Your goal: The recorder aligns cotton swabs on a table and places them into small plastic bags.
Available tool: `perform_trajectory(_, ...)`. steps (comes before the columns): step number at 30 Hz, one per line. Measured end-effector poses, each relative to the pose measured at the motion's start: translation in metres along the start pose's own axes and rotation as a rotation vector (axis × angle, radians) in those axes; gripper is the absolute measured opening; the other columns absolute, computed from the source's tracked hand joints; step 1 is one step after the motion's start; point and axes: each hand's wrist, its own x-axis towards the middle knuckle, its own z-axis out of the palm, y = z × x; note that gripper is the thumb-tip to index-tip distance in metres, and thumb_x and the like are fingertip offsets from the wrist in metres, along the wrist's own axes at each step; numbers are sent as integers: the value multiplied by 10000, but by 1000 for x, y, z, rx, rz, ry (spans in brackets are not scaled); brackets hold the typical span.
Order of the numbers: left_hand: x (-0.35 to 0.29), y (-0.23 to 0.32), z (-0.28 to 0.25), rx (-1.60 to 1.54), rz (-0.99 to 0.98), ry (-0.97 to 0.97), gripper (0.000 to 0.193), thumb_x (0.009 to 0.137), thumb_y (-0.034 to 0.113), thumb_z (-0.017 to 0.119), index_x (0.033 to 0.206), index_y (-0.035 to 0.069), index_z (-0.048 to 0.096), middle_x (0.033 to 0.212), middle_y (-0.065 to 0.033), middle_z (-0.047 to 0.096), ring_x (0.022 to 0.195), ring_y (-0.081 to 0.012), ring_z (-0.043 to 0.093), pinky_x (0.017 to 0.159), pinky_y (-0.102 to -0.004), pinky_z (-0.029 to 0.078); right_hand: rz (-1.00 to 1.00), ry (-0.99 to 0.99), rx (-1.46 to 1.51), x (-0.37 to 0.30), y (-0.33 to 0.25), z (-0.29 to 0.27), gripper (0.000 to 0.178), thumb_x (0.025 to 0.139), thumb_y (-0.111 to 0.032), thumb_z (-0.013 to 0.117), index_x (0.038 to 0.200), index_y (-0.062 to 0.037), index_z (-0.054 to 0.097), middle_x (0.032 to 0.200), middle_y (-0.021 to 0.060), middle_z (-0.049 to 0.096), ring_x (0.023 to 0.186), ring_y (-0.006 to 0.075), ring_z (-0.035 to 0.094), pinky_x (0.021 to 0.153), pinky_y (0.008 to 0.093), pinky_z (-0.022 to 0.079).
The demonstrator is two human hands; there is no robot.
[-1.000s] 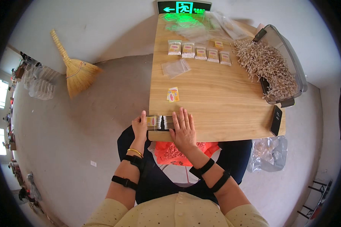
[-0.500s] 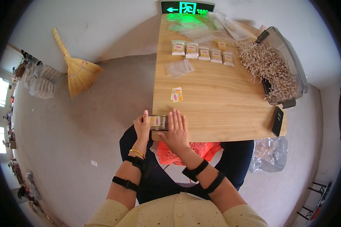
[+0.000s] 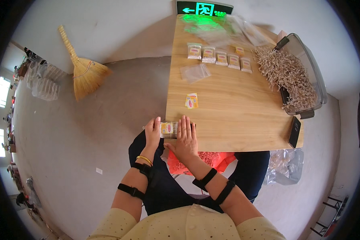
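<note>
Head view: we see the swab bundle (image 3: 169,134) at the near left corner of the desk (image 3: 236,120), yellow label (image 3: 169,127) up. The left hand (image 3: 152,130) is clamped on one end; the right hand (image 3: 185,138), fingers straight and together, lies flat at the other, presumably steadying it. Near it sit loose labels (image 3: 191,101), likely for easy reach; the tub (image 3: 321,88), tipped at the right edge, seems angled to offer swabs (image 3: 287,74).

Observed at grip: swab bundle (image 3: 170,130) with yellow card (image 3: 165,127), held at left end by left hand (image 3: 152,132), covered at right end by straight-fingered right hand (image 3: 186,140). Found on wooden tabletop (image 3: 236,116) just beyond grip: yellow-and-white cards (image 3: 191,101). Noted farther beyond: clear bags (image 3: 195,73), then row of five filled packets (image 3: 221,59). Recorded well right of grip: dark phone (image 3: 294,133), grey bin (image 3: 314,69), heaped loose swabs (image 3: 284,74).
</note>
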Motion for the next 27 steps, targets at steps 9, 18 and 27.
perform_trajectory(9,-3,-5,-16,-365,-271,-101,291,1045,335,621,968,55,618,884,21,581,819,-84,521,697,-285,462,-113,236,302,16,27,-12,609,921,-404,679,1394,-41,556,1452,159,503,1378,350,427,1159,497,324)
perform_trajectory(18,-11,16,-18,-340,-328,-181,336,913,302,809,1095,63,657,973,-3,656,905,-89,599,807,-270,486,-47,88,371,67,41,-20,57,838,-205,735,873,-160,733,1002,64,646,1048,303,592,919,456,425)
perform_trajectory(27,-10,17,-12,-461,-342,-179,275,905,279,817,1008,64,680,933,-1,673,865,-82,623,799,-268,494,-252,-114,144,95,46,-25,54,812,-208,705,822,-156,710,987,71,656,1084,303,606,1044,526,400)
